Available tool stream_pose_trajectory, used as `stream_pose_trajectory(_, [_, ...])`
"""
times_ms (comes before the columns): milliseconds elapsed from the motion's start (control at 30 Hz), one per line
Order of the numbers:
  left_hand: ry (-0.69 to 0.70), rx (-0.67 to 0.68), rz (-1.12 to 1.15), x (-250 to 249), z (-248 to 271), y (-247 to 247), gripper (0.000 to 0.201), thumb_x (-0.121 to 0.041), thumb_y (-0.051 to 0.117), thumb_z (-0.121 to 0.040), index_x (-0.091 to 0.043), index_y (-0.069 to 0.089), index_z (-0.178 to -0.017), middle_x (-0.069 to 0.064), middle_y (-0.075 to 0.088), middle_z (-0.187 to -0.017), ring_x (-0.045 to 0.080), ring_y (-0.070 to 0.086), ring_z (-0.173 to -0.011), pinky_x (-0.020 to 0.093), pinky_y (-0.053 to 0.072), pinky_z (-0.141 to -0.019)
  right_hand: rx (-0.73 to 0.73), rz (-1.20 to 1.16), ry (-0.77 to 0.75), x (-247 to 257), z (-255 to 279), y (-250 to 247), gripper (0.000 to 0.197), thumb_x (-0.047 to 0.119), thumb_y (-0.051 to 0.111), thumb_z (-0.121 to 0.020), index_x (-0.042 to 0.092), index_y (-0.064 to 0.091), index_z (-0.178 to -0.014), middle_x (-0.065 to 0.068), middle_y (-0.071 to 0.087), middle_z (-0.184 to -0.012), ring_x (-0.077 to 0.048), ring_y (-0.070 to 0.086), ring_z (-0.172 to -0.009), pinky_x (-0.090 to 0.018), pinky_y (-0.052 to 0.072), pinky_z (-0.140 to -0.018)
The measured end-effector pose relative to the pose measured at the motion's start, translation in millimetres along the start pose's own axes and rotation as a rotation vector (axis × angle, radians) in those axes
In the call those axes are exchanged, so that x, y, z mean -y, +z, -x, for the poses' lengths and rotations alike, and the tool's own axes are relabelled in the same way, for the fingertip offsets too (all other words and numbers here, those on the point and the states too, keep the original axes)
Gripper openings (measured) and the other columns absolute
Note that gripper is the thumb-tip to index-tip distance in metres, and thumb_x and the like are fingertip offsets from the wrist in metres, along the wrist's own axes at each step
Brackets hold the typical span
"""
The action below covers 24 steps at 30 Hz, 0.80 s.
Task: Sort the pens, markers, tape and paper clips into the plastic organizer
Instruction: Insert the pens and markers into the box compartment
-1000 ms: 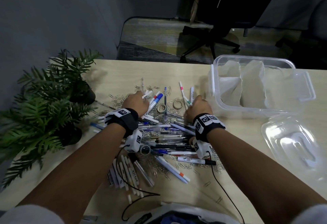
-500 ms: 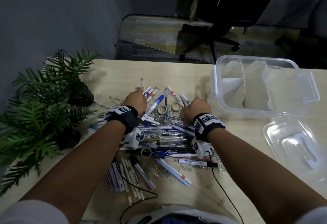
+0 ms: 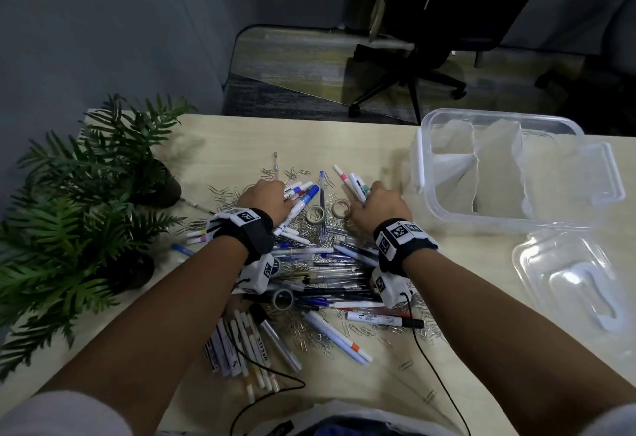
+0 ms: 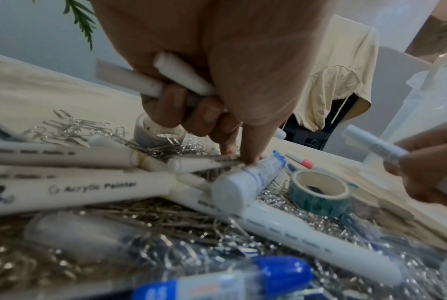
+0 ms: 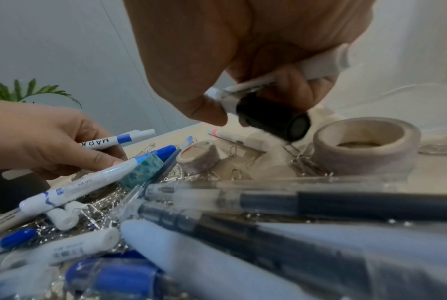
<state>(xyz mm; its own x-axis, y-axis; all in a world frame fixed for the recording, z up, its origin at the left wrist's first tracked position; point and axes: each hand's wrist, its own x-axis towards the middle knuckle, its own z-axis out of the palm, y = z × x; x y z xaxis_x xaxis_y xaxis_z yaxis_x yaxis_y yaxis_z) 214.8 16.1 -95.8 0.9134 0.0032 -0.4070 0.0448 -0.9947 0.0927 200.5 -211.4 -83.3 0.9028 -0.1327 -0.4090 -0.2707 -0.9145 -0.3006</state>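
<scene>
A pile of pens and markers [image 3: 320, 270] lies on the table [image 3: 344, 136] over loose paper clips [image 3: 309, 336], with tape rolls [image 3: 316, 213] among them. My left hand [image 3: 266, 198] is at the pile's far side. It grips a few white markers [image 4: 181, 77], and its thumb tip touches another marker [image 4: 204, 163] in the pile. My right hand [image 3: 378, 207] grips white markers [image 3: 358, 188] and a black-capped one [image 5: 273, 115]. The clear plastic organizer [image 3: 499, 220] with dividers stands to the right of my right hand.
The organizer's clear lid [image 3: 568, 281] lies at the right, nearer than the box. Potted green plants [image 3: 86, 212] crowd the table's left side. A black cable [image 3: 430, 367] trails from my right wrist. An office chair [image 3: 413, 57] stands beyond the table.
Both hands stay at the far side of the pile and shift only slightly. The markers in my right hand have tilted a little to the left.
</scene>
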Motion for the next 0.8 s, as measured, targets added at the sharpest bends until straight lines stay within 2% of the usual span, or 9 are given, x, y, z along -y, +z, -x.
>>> stream_pose_trajectory(67, [0.002,-0.013,0.001,1,3,0,0.032,-0.043,0.052,-0.094,-0.015,0.064,-0.100,0.007,0.060,-0.086,0.027,0.055,-0.070,0.030,0.041,-0.056,-0.017,0.018,-0.034,3,0,1,0.040,0.055,0.043,-0.094,0.016,0.042,-0.094,-0.005,0.061,-0.079,-0.026,0.057,-0.068,-0.032,0.048,-0.062])
stream_pose_trajectory(133, [-0.007,-0.048,0.060,2,5,1,0.031,-0.042,0.051,-0.092,-0.014,0.062,-0.101,0.006,0.057,-0.086,0.026,0.055,-0.072,0.030,0.042,-0.058,-0.022,0.009,-0.054,4,1,2,0.024,0.038,0.045,-0.096,0.014,0.039,-0.094,-0.008,0.061,-0.080,-0.029,0.055,-0.069,-0.034,0.050,-0.064])
stream_pose_trajectory(233, [-0.013,-0.086,0.152,1,8,-2,0.035,-0.043,0.048,-0.091,-0.014,0.056,-0.107,0.008,0.057,-0.097,0.029,0.056,-0.082,0.033,0.045,-0.065,-0.029,-0.027,-0.035,3,-1,5,0.015,0.024,0.047,-0.094,0.017,0.034,-0.096,-0.002,0.049,-0.068,-0.029,0.054,-0.067,-0.036,0.048,-0.063])
stream_pose_trajectory(367, [-0.055,-0.080,0.214,1,9,-8,0.040,-0.043,0.048,-0.091,-0.013,0.049,-0.118,0.011,0.062,-0.094,0.032,0.059,-0.076,0.034,0.049,-0.063,-0.031,-0.072,-0.016,0,-14,7,0.020,0.014,0.050,-0.094,0.018,0.037,-0.108,-0.006,0.057,-0.080,-0.030,0.057,-0.073,-0.036,0.045,-0.063])
stream_pose_trajectory(467, [-0.053,-0.075,0.228,0,9,-8,0.039,-0.041,0.049,-0.092,-0.013,0.048,-0.119,0.011,0.063,-0.090,0.032,0.060,-0.071,0.033,0.049,-0.058,-0.008,-0.045,0.030,-2,-22,6,0.021,0.020,0.054,-0.094,0.016,0.043,-0.111,-0.005,0.058,-0.084,-0.029,0.060,-0.076,-0.037,0.048,-0.063])
stream_pose_trajectory(533, [-0.038,-0.066,0.203,-2,8,-8,0.032,-0.041,0.049,-0.093,-0.014,0.050,-0.111,0.010,0.062,-0.088,0.030,0.058,-0.069,0.032,0.044,-0.057,-0.007,-0.011,0.053,-2,-23,5,0.017,0.023,0.055,-0.095,0.015,0.045,-0.107,-0.005,0.057,-0.083,-0.030,0.060,-0.077,-0.038,0.051,-0.065])
stream_pose_trajectory(633, [0.004,-0.023,0.145,-4,7,-8,0.032,-0.047,0.052,-0.092,-0.016,0.053,-0.100,0.007,0.060,-0.086,0.027,0.057,-0.070,0.030,0.043,-0.057,0.005,0.019,0.064,-3,-21,4,0.015,0.020,0.058,-0.092,0.014,0.045,-0.098,-0.003,0.050,-0.078,-0.028,0.057,-0.076,-0.035,0.047,-0.064])
stream_pose_trajectory(733, [0.019,0.024,0.099,-6,6,-6,0.035,-0.048,0.056,-0.089,-0.016,0.056,-0.103,0.007,0.060,-0.088,0.027,0.060,-0.074,0.031,0.049,-0.061,0.028,0.023,0.074,-2,-18,4,0.017,0.021,0.059,-0.090,0.014,0.043,-0.093,-0.005,0.053,-0.083,-0.028,0.056,-0.075,-0.033,0.045,-0.063])
stream_pose_trajectory(800, [0.018,0.043,0.060,-7,6,-6,0.035,-0.047,0.058,-0.089,-0.016,0.057,-0.106,0.007,0.061,-0.089,0.026,0.060,-0.073,0.030,0.048,-0.060,0.024,0.005,0.076,0,-15,2,0.019,0.025,0.059,-0.089,0.014,0.044,-0.092,-0.004,0.051,-0.083,-0.027,0.054,-0.075,-0.032,0.043,-0.063])
